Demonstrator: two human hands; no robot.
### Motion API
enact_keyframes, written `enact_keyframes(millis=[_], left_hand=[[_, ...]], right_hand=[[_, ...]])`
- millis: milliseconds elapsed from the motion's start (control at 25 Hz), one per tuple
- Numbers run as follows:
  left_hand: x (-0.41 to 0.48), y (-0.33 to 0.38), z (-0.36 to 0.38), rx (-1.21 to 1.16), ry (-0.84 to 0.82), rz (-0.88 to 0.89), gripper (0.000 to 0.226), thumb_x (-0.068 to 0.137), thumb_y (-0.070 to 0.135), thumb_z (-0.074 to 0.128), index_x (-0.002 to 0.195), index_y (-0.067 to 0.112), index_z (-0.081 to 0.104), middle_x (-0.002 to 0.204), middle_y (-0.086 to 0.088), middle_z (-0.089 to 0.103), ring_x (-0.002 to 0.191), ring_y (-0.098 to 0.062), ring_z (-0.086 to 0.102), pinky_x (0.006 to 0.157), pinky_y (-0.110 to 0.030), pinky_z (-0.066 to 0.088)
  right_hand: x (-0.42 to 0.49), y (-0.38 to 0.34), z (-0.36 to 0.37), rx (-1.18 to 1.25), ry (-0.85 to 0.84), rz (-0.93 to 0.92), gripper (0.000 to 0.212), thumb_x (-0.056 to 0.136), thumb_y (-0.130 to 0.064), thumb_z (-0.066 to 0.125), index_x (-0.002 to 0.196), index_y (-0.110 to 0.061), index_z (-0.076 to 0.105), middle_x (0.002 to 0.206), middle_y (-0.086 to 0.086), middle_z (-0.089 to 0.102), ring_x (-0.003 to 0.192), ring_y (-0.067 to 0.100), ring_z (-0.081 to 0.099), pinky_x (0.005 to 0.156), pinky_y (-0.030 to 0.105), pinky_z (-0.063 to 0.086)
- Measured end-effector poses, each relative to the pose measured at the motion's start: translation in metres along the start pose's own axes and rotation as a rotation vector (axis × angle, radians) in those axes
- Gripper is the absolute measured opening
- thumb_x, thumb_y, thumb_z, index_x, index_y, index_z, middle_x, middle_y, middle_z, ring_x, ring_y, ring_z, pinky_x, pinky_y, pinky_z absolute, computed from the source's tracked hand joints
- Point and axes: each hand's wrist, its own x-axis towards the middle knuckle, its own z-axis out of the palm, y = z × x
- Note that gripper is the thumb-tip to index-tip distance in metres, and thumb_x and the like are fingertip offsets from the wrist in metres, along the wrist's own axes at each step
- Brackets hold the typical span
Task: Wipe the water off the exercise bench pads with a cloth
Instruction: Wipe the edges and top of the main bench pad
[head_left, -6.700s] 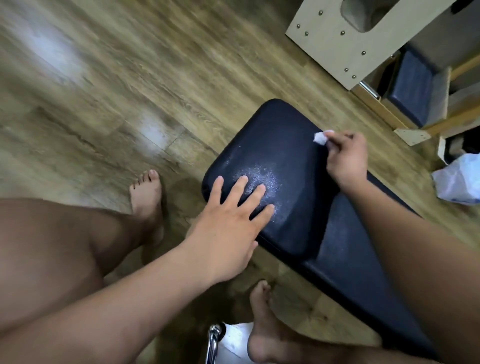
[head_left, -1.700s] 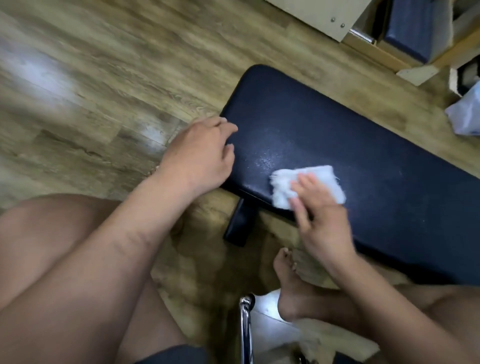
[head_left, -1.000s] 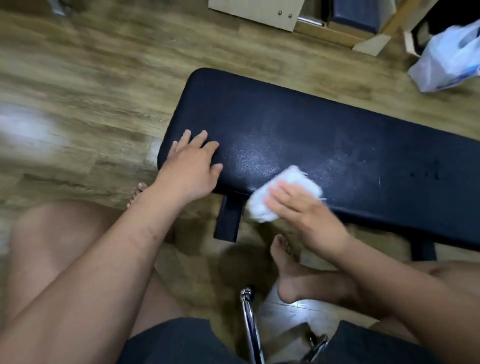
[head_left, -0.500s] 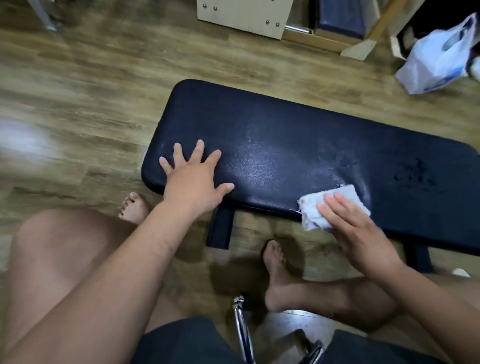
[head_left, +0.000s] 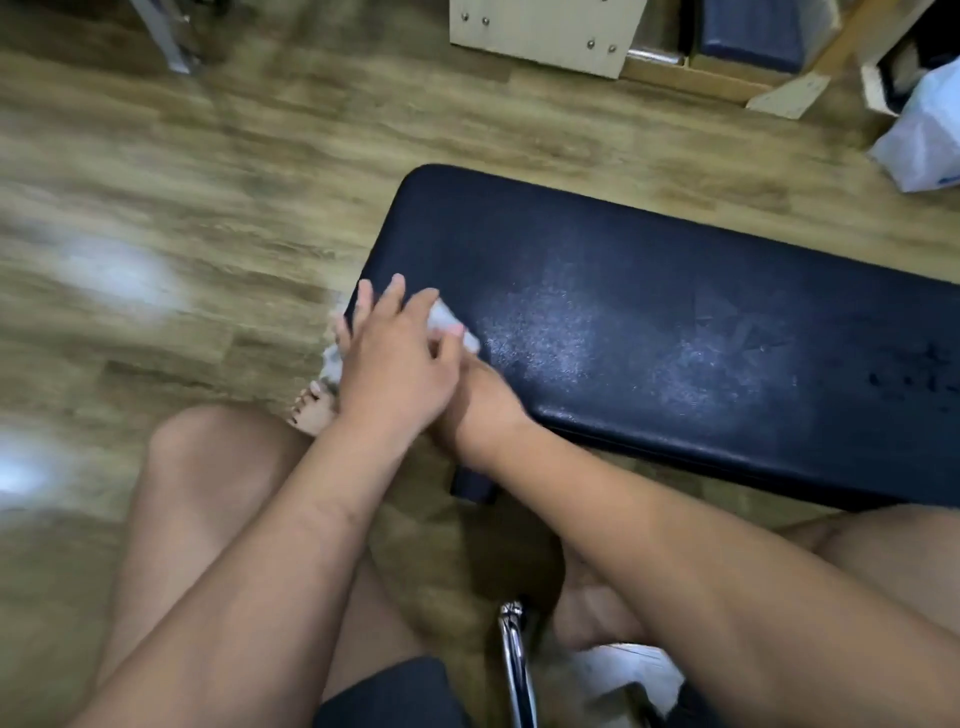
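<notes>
Dark bench pad (head_left: 675, 322) lies on the wood floor (head_left: 208, 208), long axis running left to right. Both hands meet at the pad's near left corner. Left hand (head_left: 395, 358) lies on top, palm down, fingers together and reaching over the pad's left edge. Right hand (head_left: 470, 405) is mostly hidden beneath it; its grip cannot be told. White cloth (head_left: 447, 319) sits between the hands and the pad, one bit showing at the left fingertips, another hanging off the left edge. Pale wet sheen covers the pad's middle. White plastic bag (head_left: 924, 140) on the floor past the far right corner.
</notes>
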Motion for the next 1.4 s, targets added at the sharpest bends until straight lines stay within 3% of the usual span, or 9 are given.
enact_keyframes(millis=[80, 280, 400, 720, 880, 1000, 1120, 1280, 1400], left_hand=[[0.005, 0.003, 0.003, 0.048, -0.141, 0.022, 0.057, 0.097, 0.047, 0.048, 0.149, 0.026, 0.037, 0.165, -0.006, 0.014, 0.152, -0.033, 0.002, 0.122, -0.053, 0.004], [0.017, 0.001, -0.007, 0.186, -0.306, 0.101, 0.060, 0.098, 0.057, 0.038, 0.150, 0.027, 0.032, 0.166, -0.004, 0.011, 0.151, -0.035, 0.006, 0.120, -0.054, 0.014], [0.015, -0.011, -0.017, 0.056, -0.230, 0.113, 0.060, 0.097, 0.054, 0.043, 0.149, 0.023, 0.037, 0.163, -0.006, 0.021, 0.151, -0.029, 0.015, 0.121, -0.045, 0.021], [0.003, -0.074, -0.024, -0.068, -0.003, 0.059, 0.066, 0.086, 0.057, 0.035, 0.129, 0.014, 0.059, 0.135, -0.012, 0.058, 0.130, -0.032, 0.049, 0.110, -0.048, 0.039], [0.003, -0.072, -0.027, -0.032, -0.113, 0.042, 0.064, 0.092, 0.058, 0.037, 0.139, 0.016, 0.051, 0.150, -0.007, 0.045, 0.145, -0.029, 0.032, 0.118, -0.045, 0.030], [0.005, -0.070, -0.032, -0.017, -0.150, 0.035, 0.058, 0.097, 0.052, 0.043, 0.144, 0.019, 0.045, 0.156, -0.003, 0.037, 0.149, -0.024, 0.021, 0.121, -0.041, 0.023], [0.008, -0.068, -0.039, -0.043, -0.077, 0.054, 0.051, 0.095, 0.045, 0.047, 0.137, 0.015, 0.051, 0.149, -0.007, 0.047, 0.143, -0.029, 0.035, 0.116, -0.045, 0.034], [0.014, -0.062, -0.043, -0.129, 0.111, 0.107, 0.043, 0.087, 0.037, 0.049, 0.120, 0.012, 0.060, 0.125, -0.008, 0.062, 0.121, -0.030, 0.054, 0.097, -0.048, 0.050], [0.012, -0.059, -0.040, -0.081, 0.005, 0.072, 0.042, 0.089, 0.035, 0.052, 0.125, 0.013, 0.059, 0.134, -0.008, 0.058, 0.132, -0.031, 0.045, 0.104, -0.050, 0.045]], right_hand=[[-0.067, 0.043, 0.019, 0.063, 0.137, 0.029, 0.055, 0.083, -0.012, 0.048, 0.138, -0.008, 0.049, 0.146, 0.015, 0.044, 0.137, 0.034, 0.036, 0.114, 0.045, 0.027], [-0.218, 0.118, 0.010, 0.085, 0.103, 0.413, 0.057, 0.085, -0.014, 0.065, 0.139, -0.017, 0.047, 0.148, -0.003, 0.038, 0.141, 0.023, 0.031, 0.110, 0.042, 0.032], [-0.165, 0.078, 0.019, 0.066, 0.134, 0.322, 0.051, 0.095, -0.037, 0.039, 0.139, -0.014, 0.048, 0.152, 0.001, 0.035, 0.142, 0.029, 0.032, 0.111, 0.050, 0.029], [0.072, 0.033, 0.013, 0.145, 0.125, -0.333, 0.046, 0.096, -0.034, 0.038, 0.134, -0.014, 0.055, 0.143, 0.009, 0.049, 0.135, 0.031, 0.040, 0.113, 0.046, 0.029], [0.141, 0.099, -0.013, 0.154, 0.202, 0.104, 0.045, 0.099, -0.042, 0.036, 0.136, -0.022, 0.053, 0.156, 0.016, 0.027, 0.145, 0.028, 0.021, 0.117, 0.031, 0.015], [0.163, 0.119, -0.027, 0.222, 0.235, 0.345, 0.055, 0.092, -0.050, 0.033, 0.126, -0.016, 0.060, 0.147, 0.017, 0.041, 0.138, 0.030, 0.035, 0.110, 0.030, 0.027], [0.100, 0.058, -0.013, 0.304, 0.188, 0.202, 0.047, 0.096, -0.038, 0.040, 0.130, -0.010, 0.058, 0.146, 0.008, 0.046, 0.140, 0.024, 0.035, 0.114, 0.028, 0.020], [0.046, 0.032, -0.006, 0.220, 0.034, -0.308, 0.043, 0.093, -0.034, 0.043, 0.123, -0.010, 0.064, 0.142, 0.008, 0.051, 0.138, 0.028, 0.038, 0.115, 0.049, 0.024], [0.114, 0.087, -0.027, 0.071, 0.176, -0.079, 0.033, 0.096, -0.031, 0.044, 0.117, -0.013, 0.063, 0.127, 0.014, 0.061, 0.114, 0.035, 0.059, 0.096, 0.042, 0.043]])
